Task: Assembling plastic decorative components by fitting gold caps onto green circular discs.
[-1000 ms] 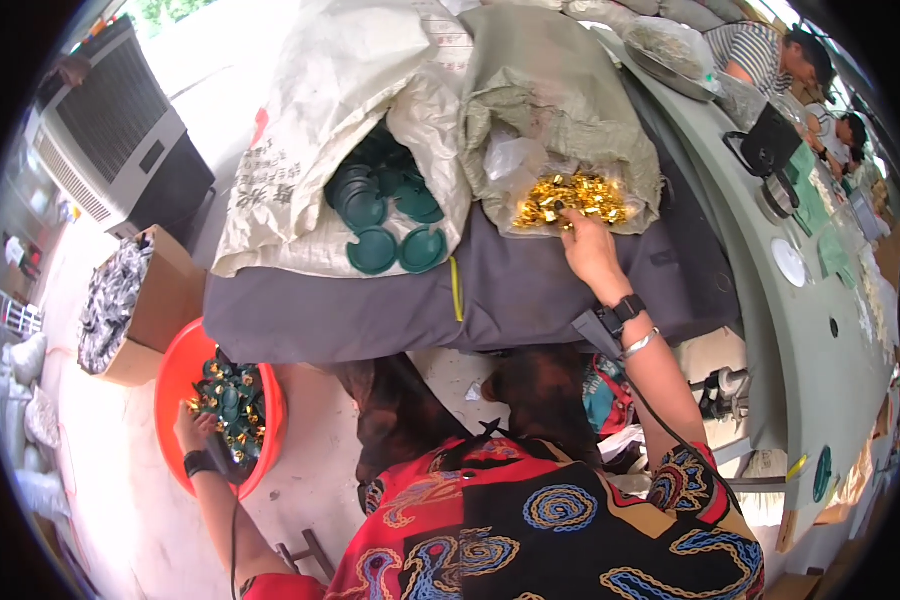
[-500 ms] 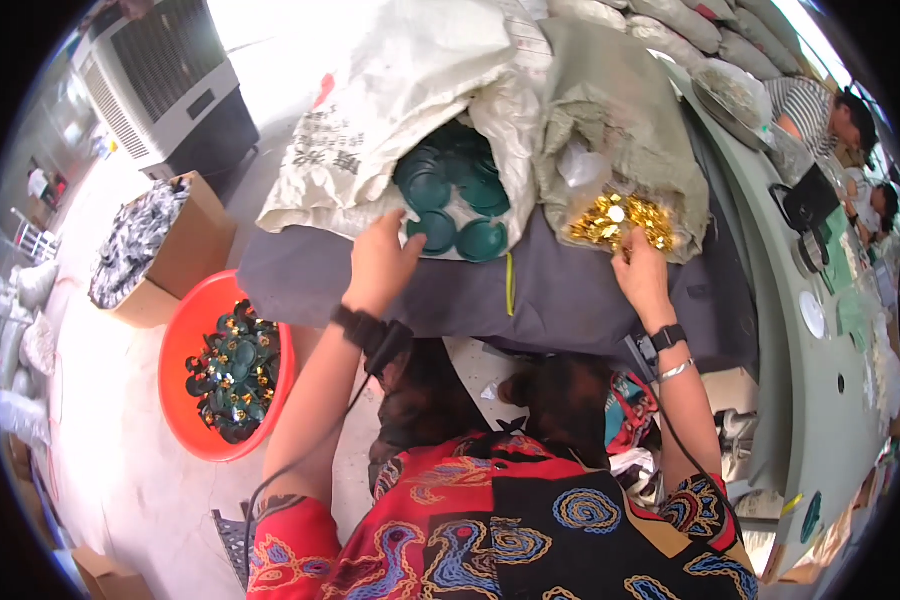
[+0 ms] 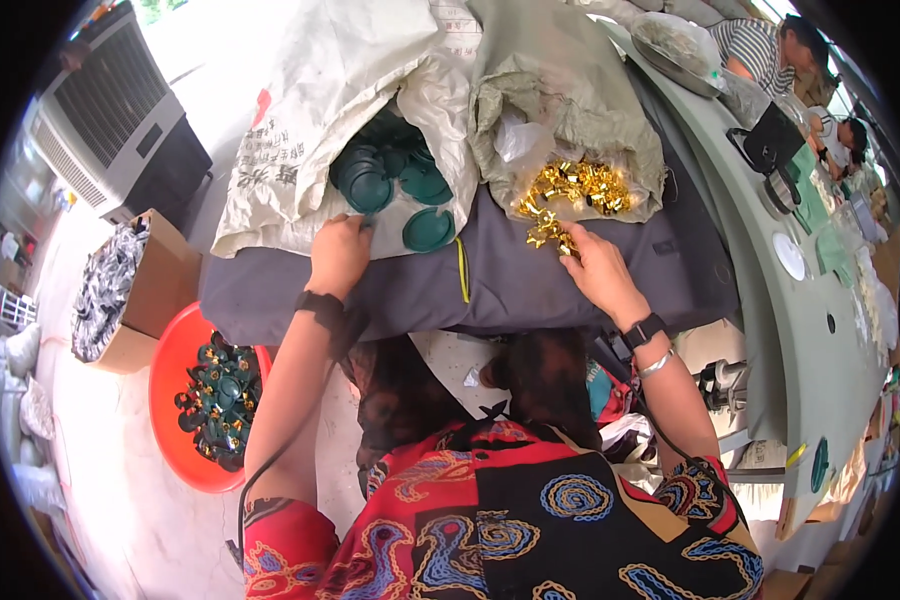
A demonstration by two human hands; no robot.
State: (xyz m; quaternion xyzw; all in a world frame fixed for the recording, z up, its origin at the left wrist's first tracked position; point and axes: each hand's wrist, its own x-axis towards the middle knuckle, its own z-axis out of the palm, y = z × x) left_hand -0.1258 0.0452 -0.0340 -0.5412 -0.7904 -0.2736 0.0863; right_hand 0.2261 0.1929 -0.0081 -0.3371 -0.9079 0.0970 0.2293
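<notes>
My left hand [image 3: 339, 256] is closed at the front lip of a white woven sack [image 3: 300, 120]. A dark green edge shows at its fingertips, apparently a round green plastic disc mostly hidden by the fingers. Several more green discs [image 3: 429, 230] lie in the sack's mouth and just outside it. My right hand [image 3: 602, 272] pinches at small shiny gold pieces [image 3: 545, 232] at the front edge of a grey-green sack [image 3: 560, 70]. More gold pieces fill that sack's opening behind the fingers.
An orange-red basin [image 3: 175, 445] with green discs and gold pieces stands at lower left. Behind it are a carton [image 3: 155, 285] of grey-black pieces and an air cooler [image 3: 115, 110]. Dark cloth [image 3: 420, 300] lies under the sacks. People sit along a long table [image 3: 820, 370] at right.
The view has shifted, so the sacks appear further left. A green disc under my left fingers has left its spot. My right hand has drawn some gold pieces toward the sack's front edge.
</notes>
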